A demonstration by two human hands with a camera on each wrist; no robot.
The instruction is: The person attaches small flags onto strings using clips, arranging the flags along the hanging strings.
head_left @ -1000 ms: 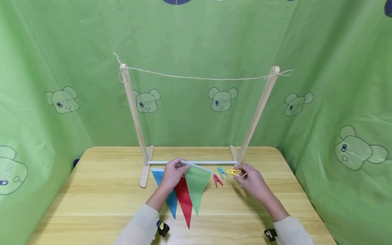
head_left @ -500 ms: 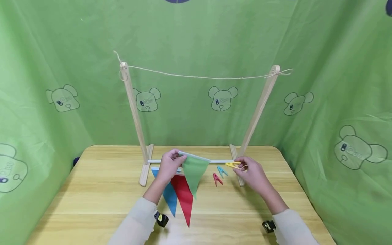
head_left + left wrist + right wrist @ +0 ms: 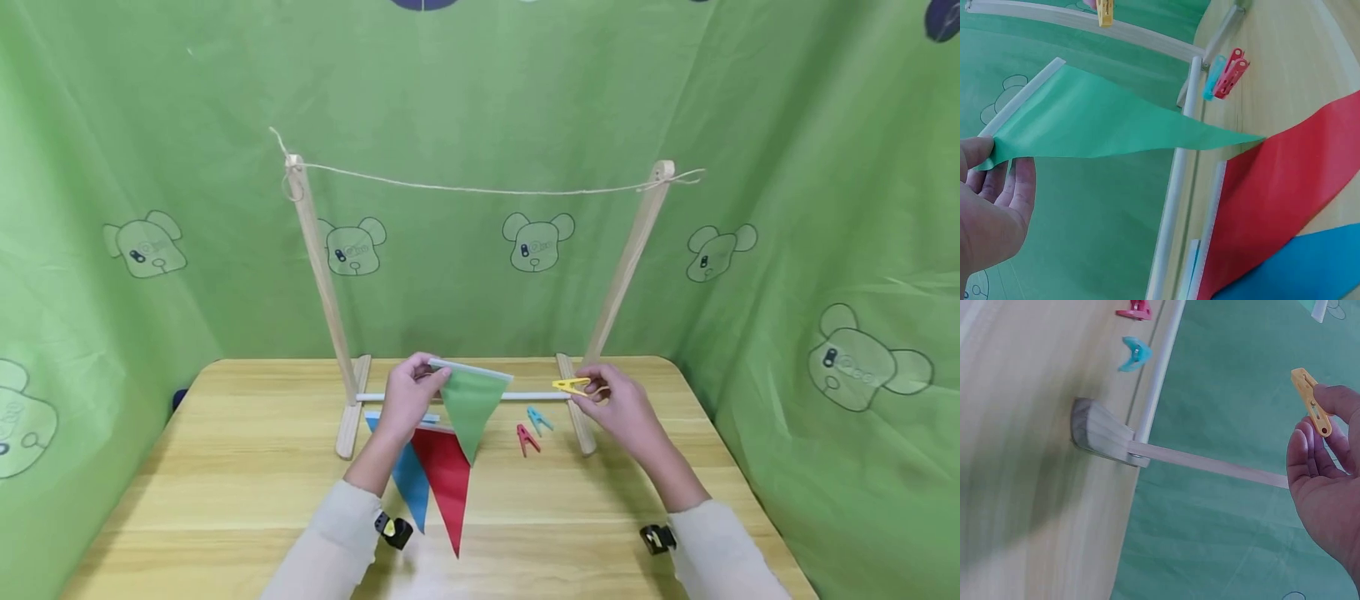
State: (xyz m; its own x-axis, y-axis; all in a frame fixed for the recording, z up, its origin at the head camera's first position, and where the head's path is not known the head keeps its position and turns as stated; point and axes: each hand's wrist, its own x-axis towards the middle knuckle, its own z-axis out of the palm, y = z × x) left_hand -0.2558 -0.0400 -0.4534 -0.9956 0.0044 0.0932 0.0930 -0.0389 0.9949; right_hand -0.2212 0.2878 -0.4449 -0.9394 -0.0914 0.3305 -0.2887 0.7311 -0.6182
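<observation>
My left hand [image 3: 408,396] pinches a green triangular pennant [image 3: 472,408] by the left end of its white top edge, and the cloth hangs point down above the table. In my right hand [image 3: 618,408] a yellow clothespin [image 3: 572,386] is pinched between thumb and fingers, clear of the table. Below the green pennant lie a red pennant [image 3: 444,479] and a blue pennant [image 3: 410,483], the red one partly over the blue. A pink-red clothespin [image 3: 527,439] and a light blue clothespin [image 3: 1135,354] lie on the table between the hands.
A wooden stand with a left post [image 3: 322,275] and a right post [image 3: 628,258] rises behind the hands. A thin string [image 3: 465,189] sags between the post tops. A white rod [image 3: 528,397] joins the feet low down. Green curtain [image 3: 450,308] surrounds the wooden table [image 3: 247,483].
The left hand has lifted the green pennant up off the other two, bringing more of the red one into sight. The right hand has risen with the yellow clothespin.
</observation>
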